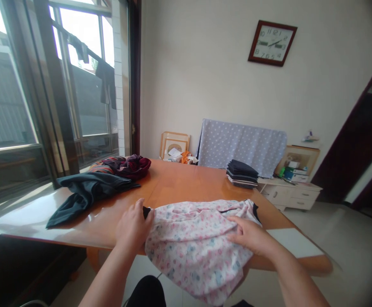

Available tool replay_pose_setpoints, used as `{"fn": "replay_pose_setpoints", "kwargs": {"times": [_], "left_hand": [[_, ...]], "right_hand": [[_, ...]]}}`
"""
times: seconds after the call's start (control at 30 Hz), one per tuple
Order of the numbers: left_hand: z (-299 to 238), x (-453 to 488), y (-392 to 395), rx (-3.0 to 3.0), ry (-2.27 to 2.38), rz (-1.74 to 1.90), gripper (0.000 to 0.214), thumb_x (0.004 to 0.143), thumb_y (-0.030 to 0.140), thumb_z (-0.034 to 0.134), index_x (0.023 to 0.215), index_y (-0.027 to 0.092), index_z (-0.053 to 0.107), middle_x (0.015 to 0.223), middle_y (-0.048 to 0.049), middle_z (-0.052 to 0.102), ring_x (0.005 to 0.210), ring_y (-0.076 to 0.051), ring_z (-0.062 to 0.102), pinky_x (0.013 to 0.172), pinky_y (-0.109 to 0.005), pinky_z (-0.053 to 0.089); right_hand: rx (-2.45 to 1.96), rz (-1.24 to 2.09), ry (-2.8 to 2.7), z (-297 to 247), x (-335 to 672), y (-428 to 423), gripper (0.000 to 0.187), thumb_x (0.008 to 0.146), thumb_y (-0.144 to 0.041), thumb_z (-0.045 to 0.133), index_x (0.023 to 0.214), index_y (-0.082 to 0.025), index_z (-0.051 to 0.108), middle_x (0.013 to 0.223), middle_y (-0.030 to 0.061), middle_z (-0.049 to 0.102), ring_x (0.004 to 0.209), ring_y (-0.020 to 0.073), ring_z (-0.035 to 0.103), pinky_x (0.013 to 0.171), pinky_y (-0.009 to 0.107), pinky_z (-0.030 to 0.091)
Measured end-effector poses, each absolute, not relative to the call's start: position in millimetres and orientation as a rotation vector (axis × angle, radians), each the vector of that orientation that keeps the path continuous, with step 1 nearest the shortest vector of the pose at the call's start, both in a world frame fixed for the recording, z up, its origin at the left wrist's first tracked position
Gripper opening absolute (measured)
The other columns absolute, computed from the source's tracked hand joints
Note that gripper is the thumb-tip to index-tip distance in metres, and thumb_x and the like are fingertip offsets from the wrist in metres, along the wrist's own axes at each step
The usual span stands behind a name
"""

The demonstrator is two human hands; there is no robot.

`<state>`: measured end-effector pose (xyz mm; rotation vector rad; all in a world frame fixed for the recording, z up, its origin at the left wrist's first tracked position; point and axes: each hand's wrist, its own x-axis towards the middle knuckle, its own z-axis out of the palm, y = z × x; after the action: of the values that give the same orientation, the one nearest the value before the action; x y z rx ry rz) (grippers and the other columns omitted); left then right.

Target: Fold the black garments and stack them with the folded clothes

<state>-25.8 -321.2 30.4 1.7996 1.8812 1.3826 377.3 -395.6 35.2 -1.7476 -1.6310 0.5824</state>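
A white garment with a pink and blue flower print (192, 243) lies across the near edge of the wooden table (179, 183) and hangs over it toward me. My left hand (134, 227) grips its left edge, fingers curled over the cloth near a black trim. On the right part of the garment rests my right hand (251, 235), its fingers closed on a fold of the fabric.
A heap of dark and maroon clothes (102, 181) lies at the table's left. A stack of folded dark clothes (241, 174) sits at the far right corner. A white sheet (292, 242) lies at the near right. Windows left, low cabinet (288, 192) behind.
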Motion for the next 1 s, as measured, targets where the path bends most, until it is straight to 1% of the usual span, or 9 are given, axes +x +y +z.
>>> {"fn": "replay_pose_setpoints", "kwargs": {"times": [0.1,0.2,0.3,0.37,0.43,0.53,0.63,0.83,1.0], "left_hand": [[47,-17,-335,2.098,2.03,1.211,0.053,0.079,0.052,0.063,0.123,0.023,0.061,0.118,-0.0161,0.061,0.115,-0.037,0.053,0.097,-0.045,0.038],[58,2,-357,2.234,1.769,0.924,0.035,0.081,0.052,0.062,0.101,0.024,0.067,0.104,-0.0123,0.064,0.104,-0.033,0.057,0.091,-0.041,0.04],[56,24,-380,2.426,1.352,0.601,0.032,0.073,0.049,0.072,0.093,0.025,0.067,0.101,-0.009,0.064,0.103,-0.032,0.055,0.091,-0.039,0.041],[50,37,-392,2.556,1.224,0.432,0.046,0.063,0.048,0.08,0.1,0.025,0.066,0.112,-0.0096,0.061,0.112,-0.033,0.051,0.095,-0.041,0.039],[44,47,-399,2.63,1.229,0.315,0.051,0.062,0.043,0.081,0.106,0.024,0.064,0.12,-0.0107,0.057,0.116,-0.034,0.049,0.098,-0.043,0.038],[42,54,-399,2.694,1.279,0.268,0.029,0.075,0.026,0.067,0.104,0.023,0.063,0.12,-0.0107,0.057,0.115,-0.031,0.05,0.098,-0.044,0.038],[49,54,-395,2.722,1.213,0.272,0.019,0.079,0.016,0.056,0.094,0.023,0.065,0.112,-0.0101,0.061,0.109,-0.029,0.053,0.094,-0.043,0.04],[71,50,-392,2.65,0.966,0.307,0.014,0.081,0.02,0.056,0.076,0.023,0.068,0.086,-0.0058,0.068,0.089,-0.025,0.061,0.082,-0.038,0.043],[80,54,-366,2.146,0.638,0.473,0.014,0.084,0.032,0.057,0.081,0.022,0.068,0.08,-0.0007,0.067,0.073,-0.016,0.059,0.068,-0.026,0.044]], "right_hand": [[-1.771,0.65,-1.792,33,373,-402,0.049,0.06,-0.031,0.08,0.109,-0.024,0.073,0.075,0.0008,0.069,0.072,0.0206,0.059,0.066,0.026,0.04],[-1.794,0.623,-1.815,31,368,-395,0.017,0.07,-0.032,0.071,0.083,-0.021,0.072,0.07,0.0001,0.065,0.068,0.0176,0.056,0.061,0.024,0.036],[-1.743,0.66,-1.696,28,364,-385,0.016,0.077,-0.035,0.063,0.071,-0.02,0.062,0.064,-0.0018,0.06,0.062,0.0145,0.052,0.055,0.023,0.033],[-1.691,0.74,-1.546,25,364,-380,0.018,0.079,-0.038,0.061,0.074,-0.02,0.059,0.063,-0.0028,0.058,0.058,0.0135,0.052,0.055,0.022,0.036],[-1.658,0.803,-1.438,20,367,-379,0.018,0.079,-0.039,0.06,0.082,-0.021,0.061,0.066,-0.0028,0.06,0.058,0.0135,0.054,0.057,0.023,0.042],[-1.673,0.832,-1.44,15,376,-382,0.025,0.077,-0.037,0.063,0.096,-0.022,0.064,0.07,-0.0033,0.061,0.06,0.0137,0.055,0.057,0.023,0.043],[-1.718,0.806,-1.519,13,388,-390,0.027,0.076,-0.036,0.064,0.098,-0.022,0.066,0.067,-0.0043,0.058,0.06,0.0137,0.054,0.053,0.021,0.039],[-1.723,0.788,-1.536,10,394,-398,0.028,0.079,-0.038,0.063,0.1,-0.021,0.068,0.071,-0.0015,0.062,0.061,0.0141,0.055,0.053,0.022,0.038],[-1.651,0.856,-1.38,6,389,-390,0.036,0.082,-0.044,0.059,0.108,-0.02,0.067,0.072,-0.0002,0.066,0.059,0.0159,0.06,0.055,0.025,0.045]]}}
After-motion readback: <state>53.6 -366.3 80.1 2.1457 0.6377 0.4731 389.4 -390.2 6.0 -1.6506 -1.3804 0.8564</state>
